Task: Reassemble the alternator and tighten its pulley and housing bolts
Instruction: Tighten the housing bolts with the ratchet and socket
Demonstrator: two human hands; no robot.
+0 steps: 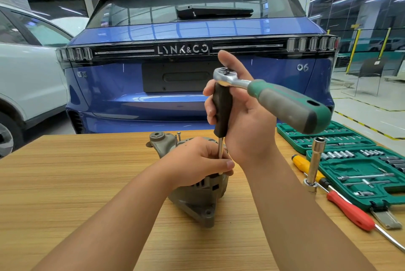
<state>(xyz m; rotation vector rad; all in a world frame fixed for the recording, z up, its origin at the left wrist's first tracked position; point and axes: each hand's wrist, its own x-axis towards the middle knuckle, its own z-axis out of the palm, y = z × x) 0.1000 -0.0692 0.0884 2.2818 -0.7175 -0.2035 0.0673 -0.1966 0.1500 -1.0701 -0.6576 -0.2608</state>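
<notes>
A grey alternator stands on the wooden table, its mounting ear at the back. My left hand rests on top of it, fingers pinching the thin steel shaft of a driver. My right hand grips the driver's black handle, held upright. A chrome ratchet head sits on top of that handle, and its green and grey grip sticks out to the right. The driver's tip is hidden behind my left hand.
An open green socket set case lies at the right table edge. A long socket on a base stands upright beside it. Yellow and red screwdrivers lie near it. A blue car is parked behind the table.
</notes>
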